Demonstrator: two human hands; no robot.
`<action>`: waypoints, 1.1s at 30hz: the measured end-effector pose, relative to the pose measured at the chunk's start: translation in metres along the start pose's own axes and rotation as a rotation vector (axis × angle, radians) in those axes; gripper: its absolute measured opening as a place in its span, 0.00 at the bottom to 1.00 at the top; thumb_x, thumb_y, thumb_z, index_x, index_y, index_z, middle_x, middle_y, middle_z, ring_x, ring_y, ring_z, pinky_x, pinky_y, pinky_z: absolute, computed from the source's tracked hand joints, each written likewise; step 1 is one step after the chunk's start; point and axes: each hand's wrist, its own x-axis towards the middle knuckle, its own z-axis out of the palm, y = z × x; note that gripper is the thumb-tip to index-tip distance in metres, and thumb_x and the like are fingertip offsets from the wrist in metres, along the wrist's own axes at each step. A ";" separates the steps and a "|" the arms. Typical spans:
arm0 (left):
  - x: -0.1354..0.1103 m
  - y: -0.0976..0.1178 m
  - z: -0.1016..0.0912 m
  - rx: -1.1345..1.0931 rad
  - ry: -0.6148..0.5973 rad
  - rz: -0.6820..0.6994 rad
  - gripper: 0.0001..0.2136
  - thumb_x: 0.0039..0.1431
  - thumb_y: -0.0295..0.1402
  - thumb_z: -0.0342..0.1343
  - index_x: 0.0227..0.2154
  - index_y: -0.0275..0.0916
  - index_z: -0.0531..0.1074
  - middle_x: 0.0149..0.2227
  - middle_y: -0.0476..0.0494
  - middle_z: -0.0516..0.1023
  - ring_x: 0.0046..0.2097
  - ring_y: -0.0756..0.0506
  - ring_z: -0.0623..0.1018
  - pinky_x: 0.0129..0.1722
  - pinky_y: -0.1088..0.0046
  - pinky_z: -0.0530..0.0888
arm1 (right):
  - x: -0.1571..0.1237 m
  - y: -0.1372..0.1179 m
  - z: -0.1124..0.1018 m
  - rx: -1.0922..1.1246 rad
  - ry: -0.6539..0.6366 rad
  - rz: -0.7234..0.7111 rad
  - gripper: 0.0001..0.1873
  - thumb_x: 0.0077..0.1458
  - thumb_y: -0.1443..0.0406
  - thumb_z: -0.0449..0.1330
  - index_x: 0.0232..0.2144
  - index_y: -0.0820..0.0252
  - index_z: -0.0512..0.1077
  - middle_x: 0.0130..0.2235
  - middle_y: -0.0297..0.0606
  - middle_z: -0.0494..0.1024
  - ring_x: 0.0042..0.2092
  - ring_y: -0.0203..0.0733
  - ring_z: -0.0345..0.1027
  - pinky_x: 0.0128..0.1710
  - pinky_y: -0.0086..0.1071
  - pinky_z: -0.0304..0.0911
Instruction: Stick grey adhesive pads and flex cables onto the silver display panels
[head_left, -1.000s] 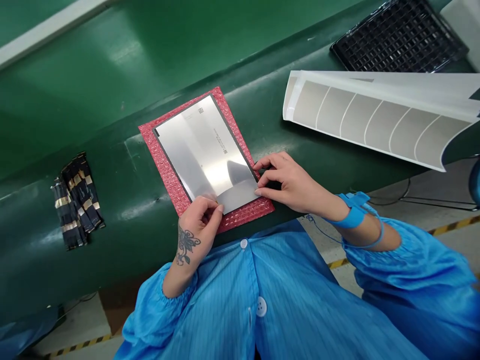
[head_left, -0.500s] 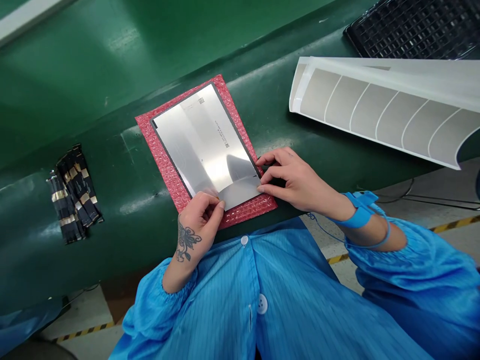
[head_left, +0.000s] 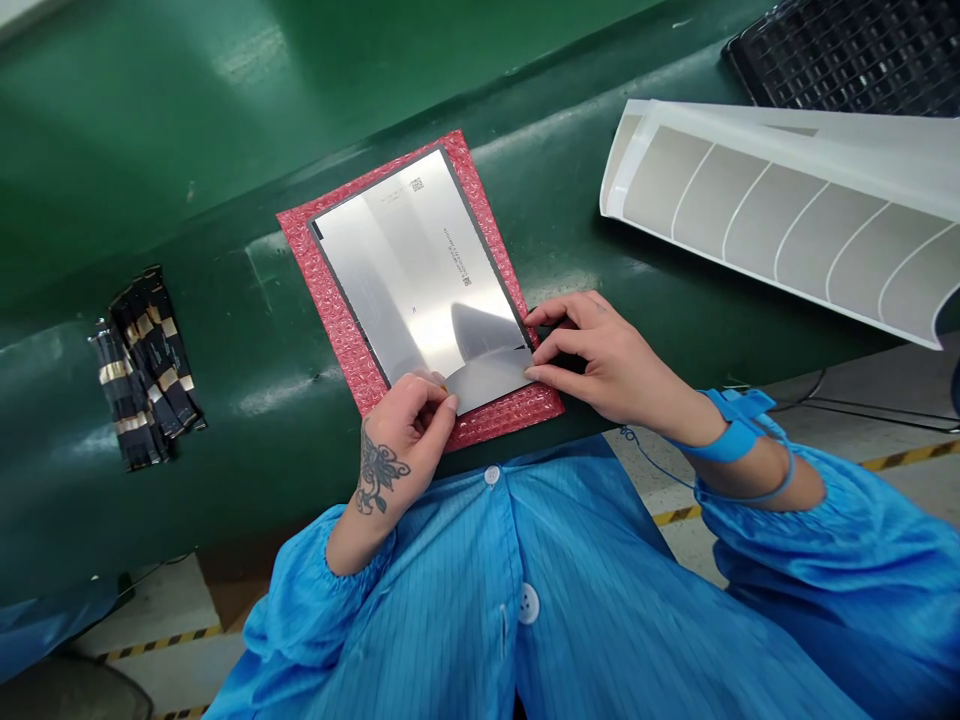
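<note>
A flat display panel (head_left: 397, 260) lies silver back up on a red bubble-wrap sheet (head_left: 510, 407), with small printed codes on its metal. Along its near edge is a grey film piece (head_left: 491, 378) with a curved upper border. My left hand (head_left: 409, 420) is closed at the film's left corner, thumb and forefinger pinched together. At the right corner, my right hand (head_left: 592, 350) pinches the film's edge between thumb and finger, its other fingers bent beside the panel's right edge. Whether the film is stuck to the panel there cannot be made out.
On the green-covered table (head_left: 247, 430), a bundle of black flat flex cables (head_left: 146, 370) lies to the left. A curled white sheet of grey pieces (head_left: 757, 220) is at the right. Behind it stands a black gridded tray (head_left: 862, 60). A blue wrist strap cord (head_left: 652, 465) hangs near the table's front edge.
The view has shifted slightly. Both hands stay at the corners of the grey film, with hardly any movement against the panel.
</note>
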 end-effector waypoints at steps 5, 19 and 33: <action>-0.001 -0.001 0.000 -0.006 0.003 0.011 0.08 0.58 0.30 0.54 0.23 0.39 0.67 0.23 0.53 0.67 0.23 0.53 0.66 0.24 0.77 0.65 | 0.000 -0.001 0.000 -0.007 0.001 0.000 0.06 0.56 0.66 0.61 0.27 0.55 0.72 0.47 0.40 0.73 0.48 0.49 0.65 0.48 0.50 0.60; 0.000 -0.003 0.001 -0.015 0.001 0.029 0.08 0.58 0.29 0.54 0.23 0.39 0.67 0.23 0.52 0.68 0.24 0.52 0.67 0.24 0.77 0.64 | 0.001 -0.001 -0.003 -0.010 -0.029 0.019 0.06 0.56 0.65 0.61 0.26 0.55 0.73 0.47 0.39 0.73 0.49 0.50 0.65 0.49 0.50 0.61; 0.000 -0.004 0.002 -0.040 0.014 0.043 0.08 0.58 0.27 0.54 0.24 0.39 0.67 0.24 0.53 0.68 0.24 0.53 0.67 0.25 0.78 0.64 | 0.001 -0.002 -0.004 -0.020 -0.044 0.021 0.06 0.55 0.65 0.61 0.26 0.55 0.73 0.47 0.39 0.73 0.49 0.51 0.65 0.49 0.50 0.62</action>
